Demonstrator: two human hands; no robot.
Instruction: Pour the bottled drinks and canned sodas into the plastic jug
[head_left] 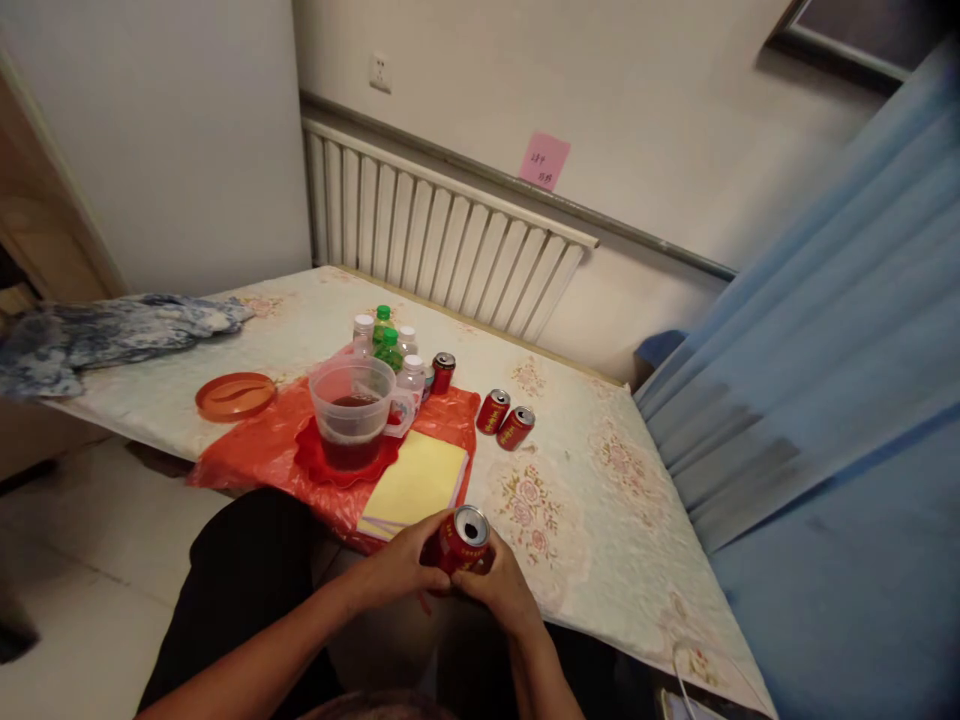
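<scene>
Between both hands I hold a red drink can (459,545), its silver top facing up with the mouth hole open. My left hand (409,562) wraps its left side; my right hand (504,585) is closed round the right side, thumbs near each other in front. The can is over the table's near edge, just off a pad of yellow paper (416,480). Beyond the pad, a clear plastic pitcher (352,415) with dark liquid stands in a red scalloped dish (307,455). Two more opened red cans (504,418) stand together on the tablecloth.
A red plastic sheet (247,450) lies under the pitcher and pad. Several capped bottles (388,350) and another dark red can (443,373) stand behind the pitcher. An orange lid (235,396) lies left, near bunched blue-and-white cloth (120,335). A blue curtain (840,400) hangs at right.
</scene>
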